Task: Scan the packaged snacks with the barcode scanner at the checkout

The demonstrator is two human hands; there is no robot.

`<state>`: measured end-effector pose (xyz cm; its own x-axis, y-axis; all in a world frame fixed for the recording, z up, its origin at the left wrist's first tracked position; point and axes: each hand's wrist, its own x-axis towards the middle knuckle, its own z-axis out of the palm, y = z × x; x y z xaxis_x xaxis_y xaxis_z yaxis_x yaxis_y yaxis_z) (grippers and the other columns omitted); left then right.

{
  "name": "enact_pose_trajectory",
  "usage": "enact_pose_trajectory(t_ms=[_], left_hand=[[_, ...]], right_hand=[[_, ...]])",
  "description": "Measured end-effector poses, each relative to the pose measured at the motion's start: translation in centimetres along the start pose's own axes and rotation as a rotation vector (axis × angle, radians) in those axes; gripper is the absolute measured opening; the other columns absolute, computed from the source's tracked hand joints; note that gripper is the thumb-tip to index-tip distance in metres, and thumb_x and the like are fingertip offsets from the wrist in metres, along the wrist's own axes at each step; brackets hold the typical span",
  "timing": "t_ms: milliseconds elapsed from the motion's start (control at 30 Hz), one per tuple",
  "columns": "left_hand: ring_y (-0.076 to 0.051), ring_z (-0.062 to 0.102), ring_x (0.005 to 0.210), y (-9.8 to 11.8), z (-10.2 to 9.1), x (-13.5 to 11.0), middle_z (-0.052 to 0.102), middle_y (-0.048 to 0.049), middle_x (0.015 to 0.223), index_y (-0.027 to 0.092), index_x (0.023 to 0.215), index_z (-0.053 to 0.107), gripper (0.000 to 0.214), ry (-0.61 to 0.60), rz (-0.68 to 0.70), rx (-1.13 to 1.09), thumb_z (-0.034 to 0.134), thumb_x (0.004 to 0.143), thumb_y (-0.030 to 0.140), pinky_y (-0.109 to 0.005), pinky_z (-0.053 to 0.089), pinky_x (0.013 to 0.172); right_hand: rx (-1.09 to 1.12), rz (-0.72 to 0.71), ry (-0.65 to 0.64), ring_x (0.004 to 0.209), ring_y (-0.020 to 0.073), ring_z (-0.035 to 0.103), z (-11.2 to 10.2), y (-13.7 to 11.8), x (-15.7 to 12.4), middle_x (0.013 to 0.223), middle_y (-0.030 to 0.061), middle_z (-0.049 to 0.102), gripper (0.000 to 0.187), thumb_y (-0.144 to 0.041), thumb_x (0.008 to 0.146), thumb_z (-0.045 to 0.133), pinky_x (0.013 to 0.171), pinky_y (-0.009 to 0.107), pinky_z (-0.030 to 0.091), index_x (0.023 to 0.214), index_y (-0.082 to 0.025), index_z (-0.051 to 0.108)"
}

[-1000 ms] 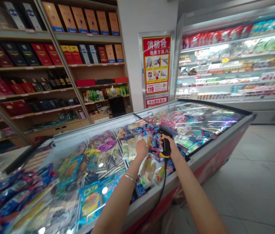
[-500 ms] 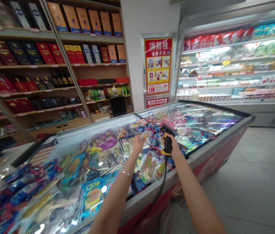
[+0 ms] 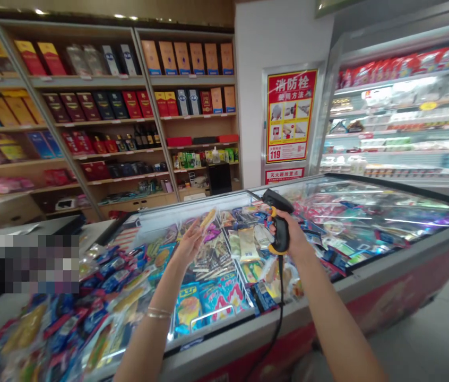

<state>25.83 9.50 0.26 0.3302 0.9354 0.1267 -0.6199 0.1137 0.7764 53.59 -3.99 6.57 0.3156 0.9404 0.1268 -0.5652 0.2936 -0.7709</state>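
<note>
Left hand (image 3: 189,241): located just left of centre in the frame. The bare forearm enters at the bottom edge, left of centre, and slopes up and to the right, with a thin bracelet (image 3: 160,313) near the wrist. The fingers extend toward the upper right. The grip is closed on the near end of a wrapped yellow stick (image 3: 208,217), which projects beyond the fingertips toward the upper centre; exact finger placement is blurred.

Right hand (image 3: 294,233): located right of centre. Its forearm enters at the lower right and slopes up and to the left. The grip is clamped around the handle of a black-and-yellow scanner (image 3: 282,233), held with the handle near upright and the head uppermost. A black cable (image 3: 281,286) hangs from the handle's base toward the bottom of the frame. The two hands are apart, with the stick and scanner not touching.

Both hands are above a chest freezer (image 3: 383,273) that crosses the frame from lower left to right. Blue packs (image 3: 188,307) show at lower centre and a pale packet (image 3: 247,244) near centre, left of the scanner. Blue-and-pink packets are heaped at lower left.

Background: boxed goods on shelves (image 3: 117,121) at upper left, a red notice (image 3: 288,116) at upper right of centre, and a lit display case (image 3: 407,132) at far right.
</note>
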Motion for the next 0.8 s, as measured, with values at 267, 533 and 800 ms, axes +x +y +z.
enact_pose_trajectory(t_ms=[267,533,800], left_hand=[[-0.003,0.064,0.067,2.8,-5.9,-1.3,0.065,-0.0027,0.085,0.015,0.117,0.058,0.027,0.163,-0.028,-0.399,0.043,0.095,0.010,-0.007,0.054,0.064],[-0.001,0.058,0.061,3.1,-5.0,-2.1,0.059,0.0002,0.075,0.016,0.113,0.057,0.026,0.164,0.055,-0.541,0.035,0.099,0.015,-0.008,0.050,0.061],[-0.008,0.058,0.063,2.5,-4.3,-2.6,0.060,-0.0019,0.071,0.014,0.081,0.064,0.043,0.175,0.109,-0.478,0.047,0.092,0.052,-0.021,0.050,0.064]], right_hand=[[-0.139,0.117,-0.127,0.039,0.0094,0.051,8.2,9.0,0.1,0.056,0.0007,0.062,0.022,-0.029,0.059,0.077,0.035,0.021,0.042,0.067,-0.015,0.062],[-0.264,0.137,-0.253,0.035,0.0109,0.050,9.5,14.8,-0.4,0.053,0.0016,0.063,0.025,-0.035,0.060,0.078,0.033,0.023,0.040,0.063,-0.017,0.061],[-0.309,0.165,-0.314,0.034,0.0114,0.050,9.5,14.7,-1.3,0.054,0.0025,0.064,0.027,-0.037,0.060,0.078,0.032,0.024,0.039,0.062,-0.015,0.063]])
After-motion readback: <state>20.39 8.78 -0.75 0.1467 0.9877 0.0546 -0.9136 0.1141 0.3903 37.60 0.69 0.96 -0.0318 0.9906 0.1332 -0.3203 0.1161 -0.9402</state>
